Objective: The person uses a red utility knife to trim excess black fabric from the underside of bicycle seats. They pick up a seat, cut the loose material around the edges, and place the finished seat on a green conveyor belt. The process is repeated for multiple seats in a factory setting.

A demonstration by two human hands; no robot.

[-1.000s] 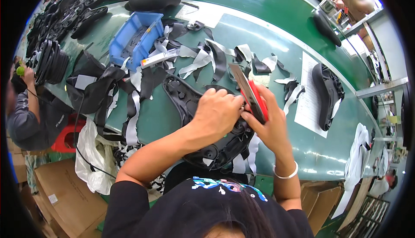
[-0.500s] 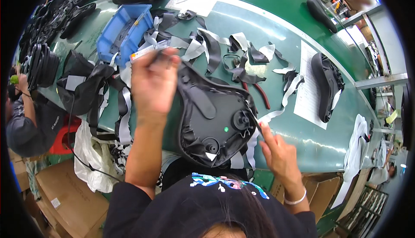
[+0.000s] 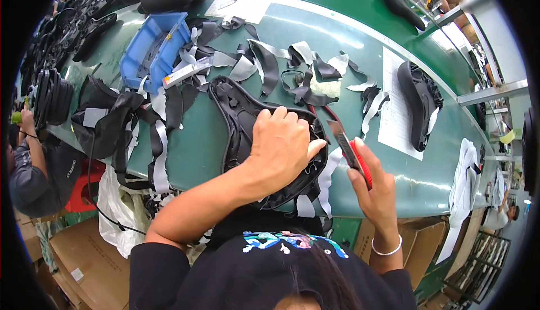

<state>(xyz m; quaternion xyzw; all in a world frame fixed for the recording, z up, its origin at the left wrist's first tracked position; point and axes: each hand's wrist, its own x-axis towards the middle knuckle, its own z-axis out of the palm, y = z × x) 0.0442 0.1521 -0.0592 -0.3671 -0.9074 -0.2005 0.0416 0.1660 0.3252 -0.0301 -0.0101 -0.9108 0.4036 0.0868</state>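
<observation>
Upturned black bicycle saddle (image 3: 237, 121) under left hand (image 3: 281, 148), its grip unclear, red-handled steel knife (image 3: 360, 162) clasped in right hand (image 3: 376, 193) just beside, glossy green tabletop (image 3: 198, 155), brown cardboard box (image 3: 98, 256) below

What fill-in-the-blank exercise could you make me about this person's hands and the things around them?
The right hand holds a knife with a ____ handle.
The saddle under the left hand is ____ in colour.
The bracelet is worn on the ____ arm.
The bin is coloured ____.

Missing words: red; black; right; blue.
</observation>
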